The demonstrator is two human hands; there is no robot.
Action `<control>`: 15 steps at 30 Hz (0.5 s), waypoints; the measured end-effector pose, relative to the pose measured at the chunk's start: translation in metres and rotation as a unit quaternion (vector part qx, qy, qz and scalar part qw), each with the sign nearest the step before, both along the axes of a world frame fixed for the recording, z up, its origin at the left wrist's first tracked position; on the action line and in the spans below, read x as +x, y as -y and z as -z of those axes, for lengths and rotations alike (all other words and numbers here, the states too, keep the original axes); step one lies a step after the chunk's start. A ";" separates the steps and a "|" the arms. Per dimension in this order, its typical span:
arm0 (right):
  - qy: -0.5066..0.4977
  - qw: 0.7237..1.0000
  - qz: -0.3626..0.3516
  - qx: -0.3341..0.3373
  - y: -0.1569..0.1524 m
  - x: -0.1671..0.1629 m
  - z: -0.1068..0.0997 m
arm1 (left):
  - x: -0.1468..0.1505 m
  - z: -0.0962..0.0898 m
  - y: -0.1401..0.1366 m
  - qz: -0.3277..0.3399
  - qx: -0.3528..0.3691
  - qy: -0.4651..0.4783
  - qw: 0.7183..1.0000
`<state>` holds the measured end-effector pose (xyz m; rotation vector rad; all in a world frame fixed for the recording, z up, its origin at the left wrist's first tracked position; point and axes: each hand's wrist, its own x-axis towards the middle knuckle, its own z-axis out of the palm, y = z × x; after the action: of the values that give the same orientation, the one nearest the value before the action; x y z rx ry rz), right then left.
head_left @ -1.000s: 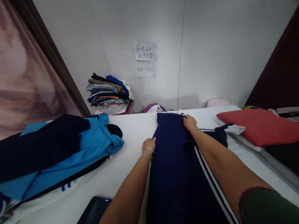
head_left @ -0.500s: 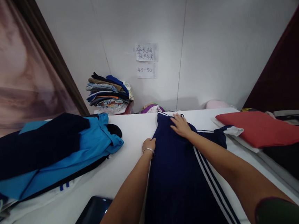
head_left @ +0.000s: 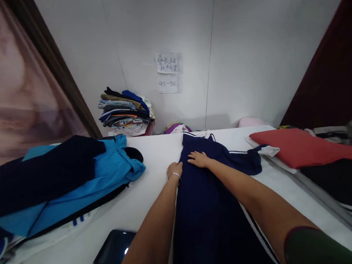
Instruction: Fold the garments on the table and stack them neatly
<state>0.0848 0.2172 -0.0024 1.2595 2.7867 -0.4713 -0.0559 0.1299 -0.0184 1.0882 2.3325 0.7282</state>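
Observation:
A long navy sports garment (head_left: 197, 204) with white stripes lies lengthwise on the white table, running from the far edge towards me. White trim and a thin cord show at its far end. A navy striped part with a white end sticks out to the right. Whether it is a jacket or trousers I cannot tell. My left hand (head_left: 175, 170), with a bracelet at the wrist, is closed on the garment's left edge. My right hand (head_left: 199, 159) rests flat on its upper part, fingers spread.
Blue and black clothes (head_left: 84, 177) are heaped at left. A dark phone-like device (head_left: 112, 250) lies by my left forearm. At right are a red folded garment (head_left: 300, 145) and black striped clothing (head_left: 337, 183). A folded clothes stack (head_left: 126, 111) stands against the wall.
My right hand has slid left and nearer to me across the navy garment, from its far end. My left hand has stayed at the left edge.

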 end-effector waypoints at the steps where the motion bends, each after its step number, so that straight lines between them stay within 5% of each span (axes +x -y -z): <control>1: -0.011 1.000 0.002 0.010 0.002 0.012 -0.003 | 0.000 0.001 0.000 0.003 0.000 -0.002 1.000; 4: -0.090 0.991 0.052 0.090 0.000 0.073 -0.011 | -0.001 0.003 -0.001 0.016 0.003 -0.009 1.000; 8: -0.222 0.923 0.212 0.233 -0.007 0.193 -0.024 | 0.000 0.003 0.000 0.037 0.014 -0.023 0.999; 12: -0.288 0.840 0.420 0.189 0.003 0.282 -0.036 | 0.002 -0.003 0.005 0.060 0.039 -0.033 0.997; 15: -0.302 0.812 0.480 0.136 0.010 0.301 -0.037 | 0.010 -0.011 0.019 0.088 0.069 -0.043 0.993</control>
<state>0.3856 0.2071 0.0341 3.0570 2.3918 -0.5773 -0.0464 0.1114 -0.0078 1.3926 2.2466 0.7977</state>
